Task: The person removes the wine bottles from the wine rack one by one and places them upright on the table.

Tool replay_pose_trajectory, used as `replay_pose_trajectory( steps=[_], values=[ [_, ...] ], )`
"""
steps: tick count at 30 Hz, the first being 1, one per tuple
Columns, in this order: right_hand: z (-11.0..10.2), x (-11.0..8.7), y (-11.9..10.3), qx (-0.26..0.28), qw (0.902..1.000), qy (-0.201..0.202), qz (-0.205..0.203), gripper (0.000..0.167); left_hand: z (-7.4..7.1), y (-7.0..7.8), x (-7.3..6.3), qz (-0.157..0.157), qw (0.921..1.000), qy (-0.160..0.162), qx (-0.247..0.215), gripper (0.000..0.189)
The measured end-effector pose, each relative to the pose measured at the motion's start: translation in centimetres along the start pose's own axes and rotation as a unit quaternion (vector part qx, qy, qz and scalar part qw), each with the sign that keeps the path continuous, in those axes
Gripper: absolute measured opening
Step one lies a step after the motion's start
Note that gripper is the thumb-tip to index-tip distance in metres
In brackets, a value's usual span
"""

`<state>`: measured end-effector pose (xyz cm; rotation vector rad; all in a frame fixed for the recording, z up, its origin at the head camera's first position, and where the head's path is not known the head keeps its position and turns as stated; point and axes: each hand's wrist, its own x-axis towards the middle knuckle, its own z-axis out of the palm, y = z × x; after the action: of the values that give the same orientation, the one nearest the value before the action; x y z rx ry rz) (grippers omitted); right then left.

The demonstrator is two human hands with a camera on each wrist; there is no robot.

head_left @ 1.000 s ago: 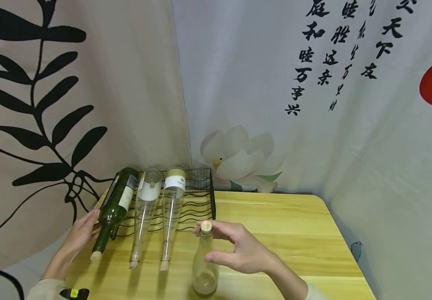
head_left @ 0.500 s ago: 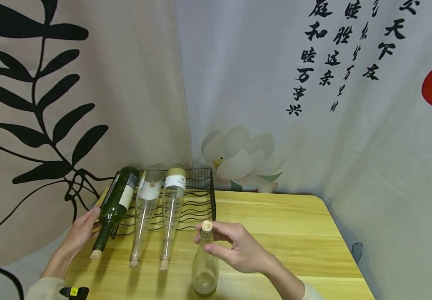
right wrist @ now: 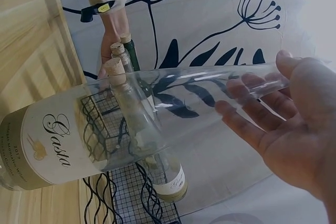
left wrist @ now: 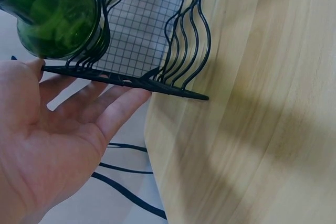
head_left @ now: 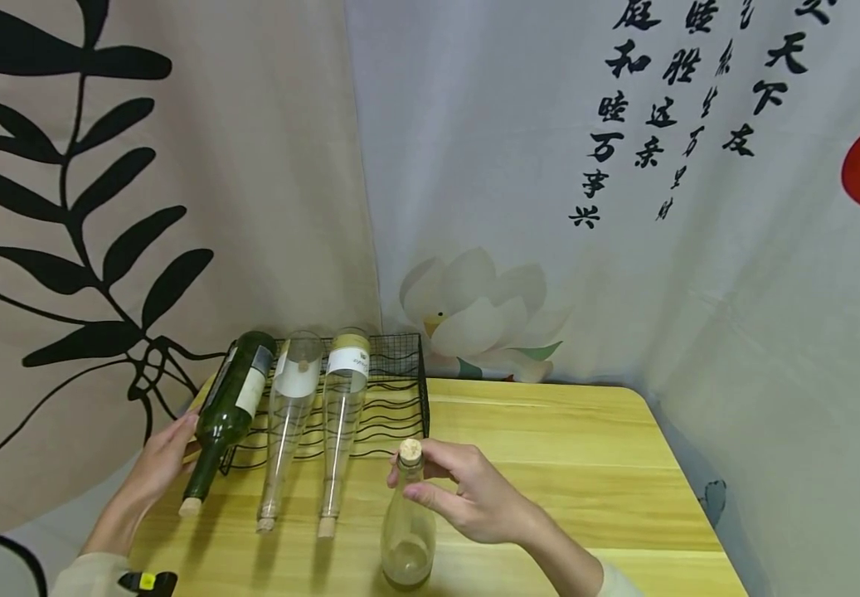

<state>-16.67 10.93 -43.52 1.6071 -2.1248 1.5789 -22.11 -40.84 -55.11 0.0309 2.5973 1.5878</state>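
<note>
My right hand (head_left: 474, 493) holds a clear glass bottle (head_left: 409, 539) by its neck, thumb on the near side and fingers behind. This corked bottle stands upright on the table; its white "Gasta" label (right wrist: 52, 148) shows in the right wrist view. My left hand (left wrist: 63, 129) grips the side bar of a black wire wine rack (left wrist: 126, 80), its fingers along the bar. Lying in the rack are a dark green corked bottle (head_left: 231, 406), closest to the left hand, and two clear corked bottles, one in the middle (head_left: 291, 423) and one to its right (head_left: 343, 414).
The yellow wooden table (head_left: 549, 464) reaches right of the rack, with a rounded back corner. A pale curtain (head_left: 280, 166) with printed leaves, a flower and characters hangs close behind it. The rack's bare wavy wires (head_left: 392, 406) show right of the laid bottles.
My right thumb and fingers have come in closer around the clear bottle's neck. The left hand, the rack and its bottles have stayed in place.
</note>
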Motion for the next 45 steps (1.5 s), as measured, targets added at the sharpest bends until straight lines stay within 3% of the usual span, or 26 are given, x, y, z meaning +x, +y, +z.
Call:
replay_pose_trajectory(
  steps=[10,22,31,45],
  values=[
    [0.2,0.0,0.4,0.003,0.9999,0.009,-0.002,0.024,0.1,0.0,0.1,0.009,0.9999,0.001,-0.014,0.080],
    [0.1,0.3,0.3,0.002,0.9998,0.020,0.002,0.025,0.1,0.3,0.1,0.001,0.9995,0.006,0.031,0.080],
    [0.0,0.3,0.3,-0.005,0.9998,0.020,-0.002,0.024,0.0,0.4,-0.1,-0.002,0.9993,0.002,0.037,0.079],
    [-1.3,-0.5,0.1,-0.013,0.9989,0.043,0.010,0.026,0.1,0.3,0.0,0.000,1.0000,-0.003,-0.004,0.081]
  ],
)
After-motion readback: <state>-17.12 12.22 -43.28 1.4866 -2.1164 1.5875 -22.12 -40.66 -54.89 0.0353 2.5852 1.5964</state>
